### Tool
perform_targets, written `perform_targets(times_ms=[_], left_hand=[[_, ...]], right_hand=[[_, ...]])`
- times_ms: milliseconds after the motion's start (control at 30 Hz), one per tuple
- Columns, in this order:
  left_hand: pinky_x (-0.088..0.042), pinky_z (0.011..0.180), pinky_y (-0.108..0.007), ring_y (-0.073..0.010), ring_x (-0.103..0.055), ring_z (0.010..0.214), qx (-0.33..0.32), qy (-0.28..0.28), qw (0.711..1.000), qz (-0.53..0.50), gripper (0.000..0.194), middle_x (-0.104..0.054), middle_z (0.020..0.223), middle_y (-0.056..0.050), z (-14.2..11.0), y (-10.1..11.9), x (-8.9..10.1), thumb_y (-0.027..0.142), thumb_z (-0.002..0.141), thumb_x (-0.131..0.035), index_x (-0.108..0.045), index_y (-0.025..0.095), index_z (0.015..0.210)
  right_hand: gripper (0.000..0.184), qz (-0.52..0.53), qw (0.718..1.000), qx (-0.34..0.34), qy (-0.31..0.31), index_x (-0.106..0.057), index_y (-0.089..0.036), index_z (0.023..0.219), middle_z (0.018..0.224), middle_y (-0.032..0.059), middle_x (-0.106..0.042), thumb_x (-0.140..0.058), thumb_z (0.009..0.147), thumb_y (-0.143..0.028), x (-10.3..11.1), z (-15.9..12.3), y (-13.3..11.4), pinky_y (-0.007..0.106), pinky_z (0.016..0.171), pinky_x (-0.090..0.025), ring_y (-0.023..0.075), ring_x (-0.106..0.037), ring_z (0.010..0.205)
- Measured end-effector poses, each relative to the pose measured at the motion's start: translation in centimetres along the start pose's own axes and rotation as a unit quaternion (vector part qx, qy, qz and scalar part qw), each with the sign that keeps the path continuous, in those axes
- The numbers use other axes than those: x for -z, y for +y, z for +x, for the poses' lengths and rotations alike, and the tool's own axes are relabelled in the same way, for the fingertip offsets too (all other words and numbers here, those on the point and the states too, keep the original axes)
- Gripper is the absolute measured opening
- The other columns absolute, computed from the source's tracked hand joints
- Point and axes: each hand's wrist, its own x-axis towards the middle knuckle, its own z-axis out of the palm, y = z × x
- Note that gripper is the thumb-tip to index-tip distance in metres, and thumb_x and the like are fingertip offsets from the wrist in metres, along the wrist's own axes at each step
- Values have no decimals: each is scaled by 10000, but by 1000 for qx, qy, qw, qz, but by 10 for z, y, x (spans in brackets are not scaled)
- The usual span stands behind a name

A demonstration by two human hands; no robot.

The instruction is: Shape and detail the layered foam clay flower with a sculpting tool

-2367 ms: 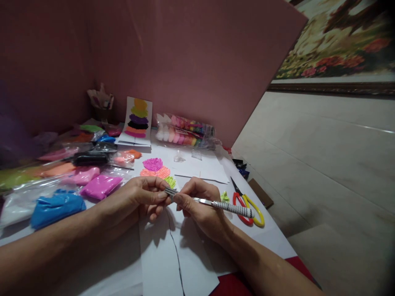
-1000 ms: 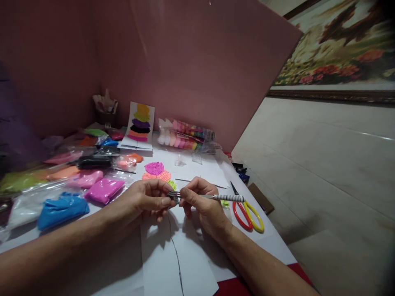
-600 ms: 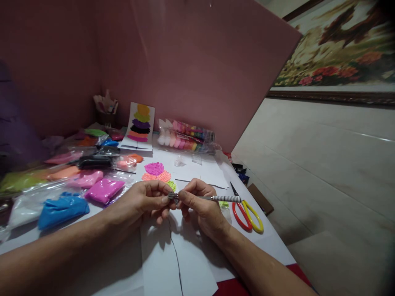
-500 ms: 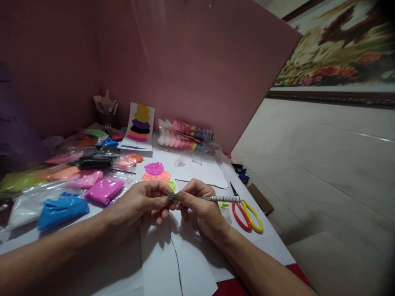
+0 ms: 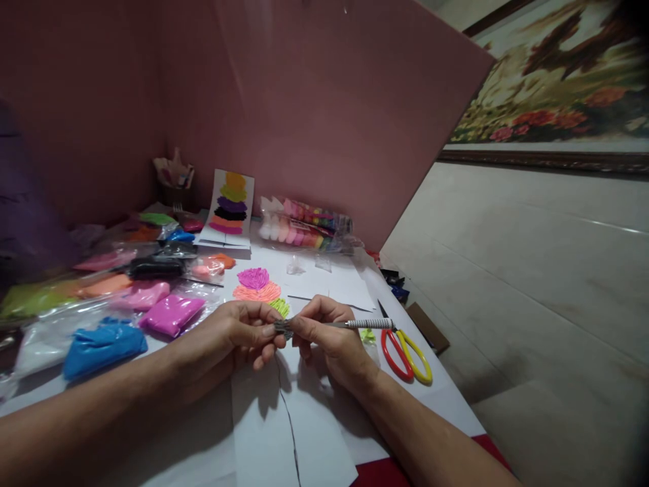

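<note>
My left hand pinches a small dark grey textured piece, likely clay, between thumb and fingers. A thin tool with a striped handle is gripped in my right hand, its tip hidden by the fingers where they meet the grey piece. Both hands hover over a white paper with a dark drawn line running down it. Just beyond them lie ridged clay shapes: a magenta one, an orange one and a lime green one, partly covered by my hands.
Red-and-yellow-handled scissors lie at the right. Bags of coloured clay, including a blue one and a magenta one, crowd the left. A card with coloured bands leans at the back, beside packaged clay.
The grey piece and the striped handle have shifted very slightly between my fingers. Both hands stay in nearly the same place.
</note>
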Motion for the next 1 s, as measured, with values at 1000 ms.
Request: perform_targets(times_ms=[1000], left_hand=[[-443, 477, -169, -76, -575, 493, -40, -17, 996, 81, 76, -692, 733, -47, 3, -2, -1, 176, 748, -687, -708, 120, 795]], right_hand=[[306, 103, 992, -75, 25, -530, -174, 639, 504, -38, -613, -787, 654, -340, -1, 0, -1, 145, 282, -334, 57, -455, 329]])
